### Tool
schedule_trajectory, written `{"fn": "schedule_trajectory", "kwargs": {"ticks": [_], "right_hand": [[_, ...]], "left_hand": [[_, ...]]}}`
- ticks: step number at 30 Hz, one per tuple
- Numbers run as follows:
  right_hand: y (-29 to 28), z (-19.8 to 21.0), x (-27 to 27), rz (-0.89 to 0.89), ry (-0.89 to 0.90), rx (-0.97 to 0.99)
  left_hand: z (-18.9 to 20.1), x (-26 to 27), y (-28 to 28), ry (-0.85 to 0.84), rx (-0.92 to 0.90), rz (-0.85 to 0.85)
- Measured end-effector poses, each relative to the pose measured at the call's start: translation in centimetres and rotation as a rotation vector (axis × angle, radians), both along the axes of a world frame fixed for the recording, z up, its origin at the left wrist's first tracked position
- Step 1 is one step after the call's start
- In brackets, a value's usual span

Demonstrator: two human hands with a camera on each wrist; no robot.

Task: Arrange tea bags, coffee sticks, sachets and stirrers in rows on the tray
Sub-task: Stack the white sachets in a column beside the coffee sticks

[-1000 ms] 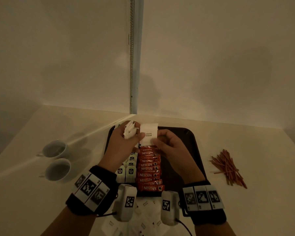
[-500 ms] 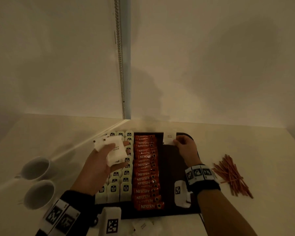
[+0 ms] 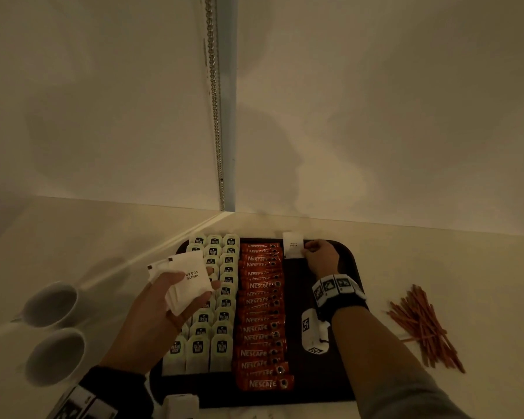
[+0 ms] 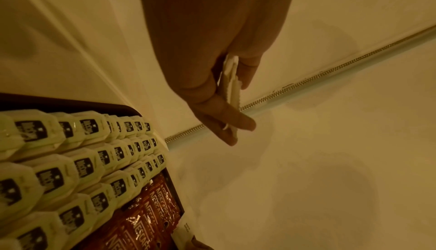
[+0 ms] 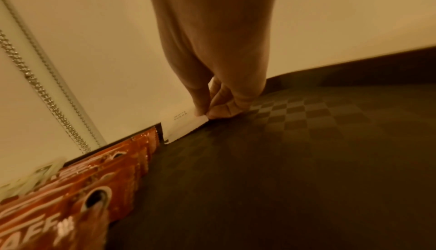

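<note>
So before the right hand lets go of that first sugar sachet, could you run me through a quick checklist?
1. White sugar sachet sits at the tray's far end beside the Nescafe sticks: ok.
2. Right hand pinches its corner: ok.
3. Sachet lying flat: cannot tell; its far edge seems propped on the rim.
4. Bare tray below it for the row: ok.
5. Left hand holds spare sachets: ok.
6. Stirrers on the tray: not ok, they lie on the table.

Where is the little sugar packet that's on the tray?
The white sugar sachet sits at the tray's far edge, just right of the Nescafe sticks, pinched by the right hand.
</note>
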State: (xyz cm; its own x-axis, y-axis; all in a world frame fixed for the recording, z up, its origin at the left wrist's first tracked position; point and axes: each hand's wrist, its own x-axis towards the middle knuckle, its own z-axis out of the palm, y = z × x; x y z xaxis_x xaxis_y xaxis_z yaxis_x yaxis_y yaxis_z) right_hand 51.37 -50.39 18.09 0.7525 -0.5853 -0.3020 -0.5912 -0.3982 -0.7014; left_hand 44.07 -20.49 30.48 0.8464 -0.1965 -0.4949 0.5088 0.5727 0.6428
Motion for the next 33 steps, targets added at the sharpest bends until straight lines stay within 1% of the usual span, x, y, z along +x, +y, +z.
{"fn": "schedule_trajectory", "kwargs": {"ticks": [3, 9, 11, 13, 15, 17, 18, 19, 21, 23, 24, 26, 27, 30, 32, 33], "right_hand": [[0.3, -0.1, 0.1, -0.021, -0.002, -0.018], [0.7, 0.4, -0.2, -0.032, -0.002, -0.02], [1.2, 1.6, -0.5, -0.057, -0.061, 0.023], [2.5, 4.0, -1.2, -0.051, -0.181, 0.109], [4.7, 7.2, -2.5, 0.082, -0.3, 0.258], [7.2, 10.4, -4.3, 0.307, -0.335, 0.484], [8.3, 11.6, -5.2, 0.406, -0.329, 0.561], [9.2, 12.5, -5.8, 0.48, -0.322, 0.585], [10.3, 13.6, -6.5, 0.569, -0.336, 0.533], [10.7, 14.0, -6.7, 0.604, -0.362, 0.46], [10.7, 14.0, -6.8, 0.593, -0.378, 0.466], [10.6, 14.1, -7.1, 0.535, -0.412, 0.584], [10.4, 14.0, -7.2, 0.511, -0.42, 0.651], [10.1, 14.0, -7.7, 0.516, -0.39, 0.724], [9.9, 14.0, -7.9, 0.532, -0.354, 0.718], [9.9, 14.0, -8.0, 0.537, -0.345, 0.684]], "left_hand": [[0.1, 0.2, -0.2, 0.036, -0.01, 0.045], [0.9, 0.3, -1.4, 0.034, 0.053, 0.107], [1.0, 0.5, -1.6, 0.02, 0.076, 0.109], [1.1, 0.7, -1.8, -0.011, 0.09, 0.101], [1.2, 0.9, -2.3, -0.048, 0.104, 0.09], [1.3, 1.0, -2.8, -0.089, 0.14, 0.063], [1.2, 1.0, -3.0, -0.107, 0.17, 0.047], [1.1, 1.1, -3.2, -0.122, 0.198, 0.035], [1.0, 1.1, -3.6, -0.157, 0.236, 0.022], [1.0, 0.9, -3.8, -0.201, 0.236, 0.002], [0.9, 0.8, -3.8, -0.225, 0.228, -0.018], [0.8, 0.4, -3.8, -0.291, 0.246, -0.071], [0.7, 0.3, -3.9, -0.317, 0.284, -0.082], [0.4, 0.5, -4.0, -0.319, 0.387, -0.019], [0.5, 0.7, -4.1, -0.323, 0.435, 0.018], [0.7, 0.8, -4.1, -0.348, 0.48, 0.02]]}}
